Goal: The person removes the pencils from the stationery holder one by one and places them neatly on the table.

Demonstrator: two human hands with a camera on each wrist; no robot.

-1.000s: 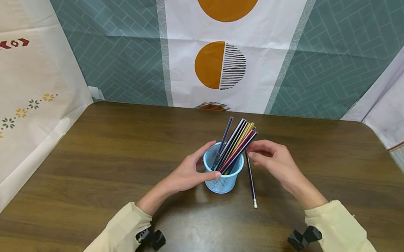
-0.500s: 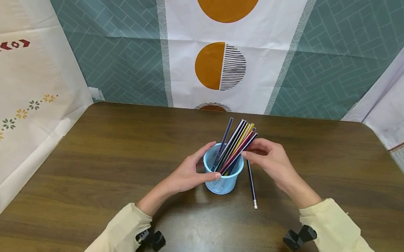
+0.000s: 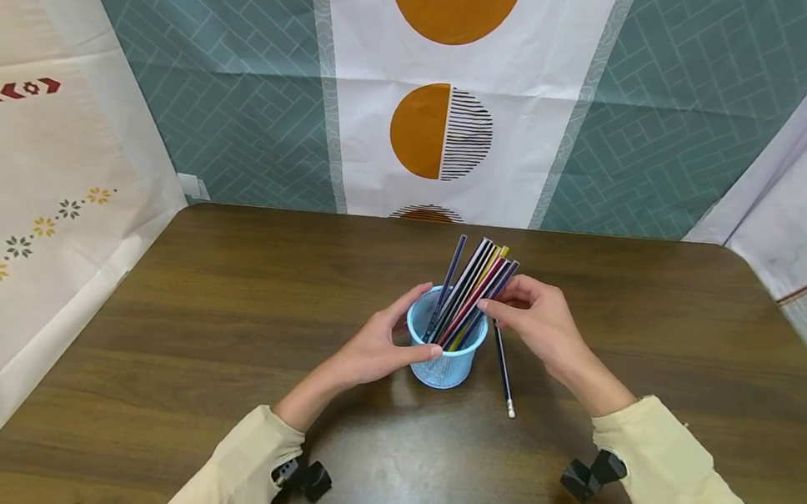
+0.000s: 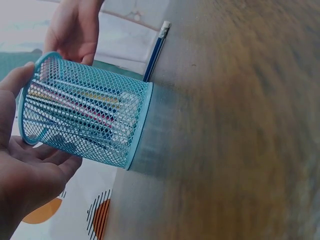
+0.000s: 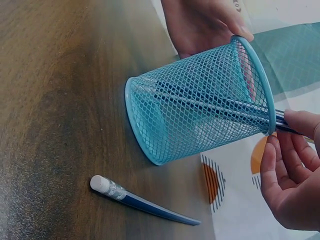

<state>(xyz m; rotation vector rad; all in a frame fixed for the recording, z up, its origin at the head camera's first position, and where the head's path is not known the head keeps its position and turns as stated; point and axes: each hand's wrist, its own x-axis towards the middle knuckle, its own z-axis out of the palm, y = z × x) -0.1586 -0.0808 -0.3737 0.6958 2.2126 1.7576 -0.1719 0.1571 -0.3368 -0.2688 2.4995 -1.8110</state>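
Observation:
A light blue mesh pencil cup [image 3: 443,372] stands upright on the table, holding several pencils [image 3: 464,297] that lean to the right. My left hand [image 3: 378,348] grips the cup from its left side, thumb at the near rim and fingers behind. At the right of the rim, my right hand [image 3: 544,326] pinches pencils between thumb and fingers; exactly how many is hidden. One dark blue pencil [image 5: 150,207] with a white eraser lies on the table just right of the cup, its far end under the right hand in the head view.
The brown wooden table [image 3: 254,301] runs back to a teal and white patterned cloth [image 3: 241,97]. Pale cloths hang at the left and right sides. A small black camera [image 3: 595,475] is worn at each wrist.
My right hand has shifted slightly left, from beside the loose pencil to the pencils in the cup, and the rightmost ones have moved a little. The left hand and cup stay put.

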